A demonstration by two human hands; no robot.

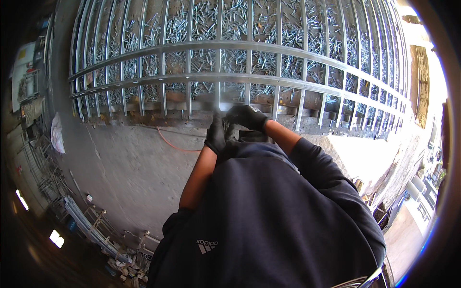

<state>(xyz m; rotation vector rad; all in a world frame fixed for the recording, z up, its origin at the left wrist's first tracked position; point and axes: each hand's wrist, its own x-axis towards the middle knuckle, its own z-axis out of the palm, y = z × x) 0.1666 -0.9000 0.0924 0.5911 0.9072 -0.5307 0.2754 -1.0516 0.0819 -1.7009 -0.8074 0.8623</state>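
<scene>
Both hands in black gloves, close together at lower edge of metal grille [240, 79]. Left hand [216, 136] closed, fingers curled around something dark, not clear what. Right hand [247, 116] just above, fingers bent over end of vertical bar [219, 98]; grip itself blurred, cannot tell. Grille lies flat, many thin bars crossed by two long rails. Under grille, heap of small shiny screws [206, 24]. Orange cable [173, 144] on grey concrete floor [125, 168] near left hand.

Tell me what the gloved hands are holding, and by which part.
Cannot be told: both gloved hands, left hand and right hand, meet at the near edge of the metal grille; any grip is hidden.
</scene>
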